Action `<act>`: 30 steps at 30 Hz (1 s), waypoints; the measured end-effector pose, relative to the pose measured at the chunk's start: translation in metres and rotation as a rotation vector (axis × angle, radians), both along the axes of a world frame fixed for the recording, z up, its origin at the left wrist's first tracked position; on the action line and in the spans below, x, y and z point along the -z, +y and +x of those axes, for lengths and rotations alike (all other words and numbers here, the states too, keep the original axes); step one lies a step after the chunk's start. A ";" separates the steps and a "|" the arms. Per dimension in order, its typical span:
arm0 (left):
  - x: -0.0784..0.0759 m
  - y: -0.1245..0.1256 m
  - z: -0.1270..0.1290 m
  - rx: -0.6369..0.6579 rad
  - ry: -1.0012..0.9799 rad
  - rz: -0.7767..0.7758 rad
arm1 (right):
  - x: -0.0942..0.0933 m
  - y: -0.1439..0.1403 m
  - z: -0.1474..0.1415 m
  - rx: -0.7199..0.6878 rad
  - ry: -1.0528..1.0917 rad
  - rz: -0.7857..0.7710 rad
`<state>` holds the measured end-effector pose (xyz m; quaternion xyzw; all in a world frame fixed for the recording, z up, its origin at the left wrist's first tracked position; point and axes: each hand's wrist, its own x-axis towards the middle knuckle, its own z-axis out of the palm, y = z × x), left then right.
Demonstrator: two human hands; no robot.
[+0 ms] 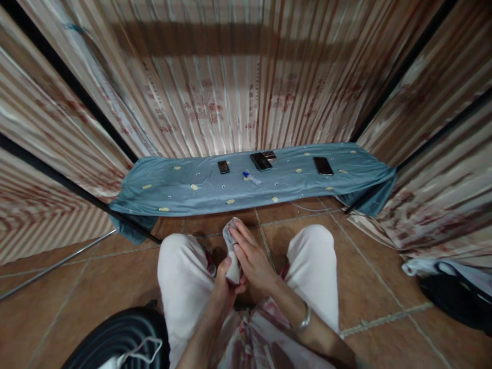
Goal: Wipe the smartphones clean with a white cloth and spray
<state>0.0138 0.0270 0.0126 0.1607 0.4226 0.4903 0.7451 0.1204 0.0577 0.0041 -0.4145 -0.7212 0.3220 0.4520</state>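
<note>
Between my knees, my left hand (225, 289) is closed around the lower part of a smooth white object (232, 270), thumb along its left side. Its kind cannot be made out. At the upper end a crumpled light-grey cloth (227, 236) lies against it. My right hand (253, 259), with a silver bracelet on the wrist, presses its fingers over the cloth from the right. Part of the white object is hidden by the fingers and the cloth.
Ahead stands a low bench (207, 197) under a blue patterned cloth. On it lie a small dark phone (223, 167), a larger dark phone (261, 161), a blue-capped clear bottle (252, 178) and a dark tablet-like device (323, 165). A black ribbed stool (126, 333) is at lower left.
</note>
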 end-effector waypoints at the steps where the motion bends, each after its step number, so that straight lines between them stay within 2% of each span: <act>1: 0.000 -0.002 0.001 0.037 -0.014 0.032 | 0.000 0.006 0.001 0.011 0.007 -0.005; 6: -0.001 -0.005 0.001 0.079 -0.050 0.110 | 0.005 0.018 0.003 0.044 0.090 -0.076; 13: 0.003 -0.007 -0.003 0.113 -0.049 0.145 | 0.029 0.014 0.004 0.138 0.213 -0.186; 19: -0.001 -0.005 -0.004 0.115 0.000 0.186 | 0.037 0.012 0.006 0.203 0.365 -0.371; 26: -0.001 -0.001 -0.003 0.071 -0.070 0.161 | 0.034 -0.005 0.009 0.164 0.230 -0.279; 30: 0.000 0.004 -0.009 -0.052 -0.075 0.070 | 0.020 -0.030 0.004 0.075 0.137 -0.248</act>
